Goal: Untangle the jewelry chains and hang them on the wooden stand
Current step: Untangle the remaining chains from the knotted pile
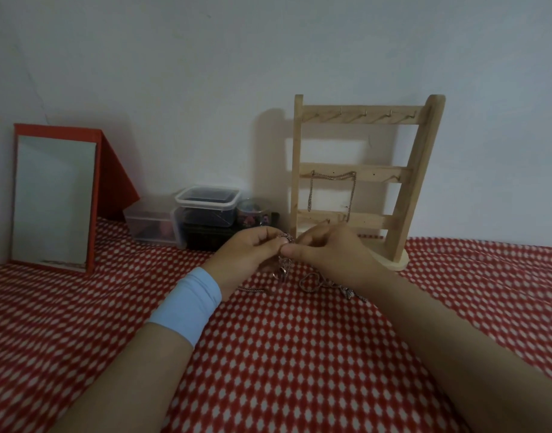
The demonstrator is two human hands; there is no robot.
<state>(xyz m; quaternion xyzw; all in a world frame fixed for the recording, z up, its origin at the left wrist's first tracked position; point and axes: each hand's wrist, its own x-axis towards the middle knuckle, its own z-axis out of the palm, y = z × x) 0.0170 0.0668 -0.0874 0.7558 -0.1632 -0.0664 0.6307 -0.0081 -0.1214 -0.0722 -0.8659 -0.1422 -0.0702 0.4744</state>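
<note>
My left hand and my right hand meet over the red patterned cloth, both pinching a tangled bunch of silver chains between fingertips. Part of the tangle hangs down below my fingers. More chain with a heart-shaped loop lies on the cloth under my right wrist, and a short strand trails beside my left wrist. Just behind my hands the wooden stand rises against the wall with rows of hooks. One chain hangs from its second bar.
A red-framed mirror leans at the far left. Clear plastic boxes and a small round tin sit by the wall left of the stand. The red-and-white cloth covers the whole surface.
</note>
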